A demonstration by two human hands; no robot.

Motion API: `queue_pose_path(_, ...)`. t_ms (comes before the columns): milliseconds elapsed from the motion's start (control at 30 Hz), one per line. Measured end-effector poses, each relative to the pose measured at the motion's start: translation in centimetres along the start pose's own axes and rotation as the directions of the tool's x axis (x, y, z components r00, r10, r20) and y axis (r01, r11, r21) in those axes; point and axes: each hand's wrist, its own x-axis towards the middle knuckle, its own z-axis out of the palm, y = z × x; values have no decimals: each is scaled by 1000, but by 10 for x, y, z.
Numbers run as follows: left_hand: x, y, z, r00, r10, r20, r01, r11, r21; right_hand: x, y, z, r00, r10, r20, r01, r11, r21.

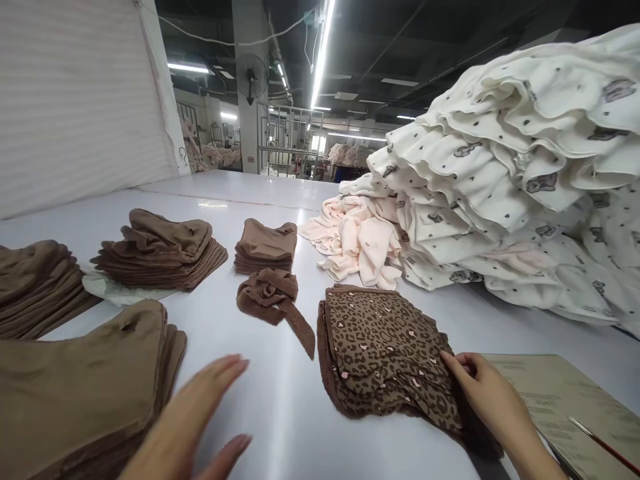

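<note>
My left hand [200, 413] is over the white tabletop with its thumb and fingers apart, holding nothing. It is just right of a stack of brown cut fabric pieces [85, 380]. My right hand [485, 387] pinches the right edge of a stack of leopard-print fabric pieces [385, 347], whose brown fuzzy undersides show along the left edge. Some of the right fingers are hidden behind the hand. A coiled brown fabric strip [270, 293] lies between the hands, farther back, below a small brown fabric stack [267, 243].
More brown fabric stacks [165, 250] stand at the left. A tall heap of white printed fabric [475, 180] fills the right, beside crumpled pink fabric [357, 237]. A sheet of brown paper [565, 393] lies at the lower right with a thin red-handled tool [605, 447] on it.
</note>
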Motion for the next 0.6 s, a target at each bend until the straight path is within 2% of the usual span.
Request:
queue_pose_path(67,28,29,30,967,-155,203,203,950,-239,-2,-2,0,999,-28,30,27,998,56)
queue_pose_path(100,44,40,47,925,-216,314,323,881,-346,-3,-4,-1,999,-39,37,36,996,85)
queue_pose_path(133,61,50,67,889,-266,372,419,800,-430,-5,-5,-3,999,-40,29,36,993,116)
queue_pose_path(267,118,65,143,828,-330,454,519,758,-395,-20,-11,-14,996,39,-82,-12,951,308)
queue_pose_path(333,132,65,164,822,-345,452,523,772,-362,-31,-12,-18,997,46,-68,-6,866,500)
queue_pose_path(367,136,65,168,831,-343,438,510,785,-352,-37,-12,-18,999,43,-30,-16,798,603)
queue_pose_path(433,136,65,160,863,-321,391,462,815,-350,-49,-10,-15,996,30,79,-80,644,761)
queue_pose_path(533,121,67,120,918,-271,290,370,849,-377,-72,-3,-1,969,14,247,-223,486,845)
queue_pose_path(600,98,63,83,944,-243,223,315,861,-399,-91,1,15,916,-39,399,-357,375,855)
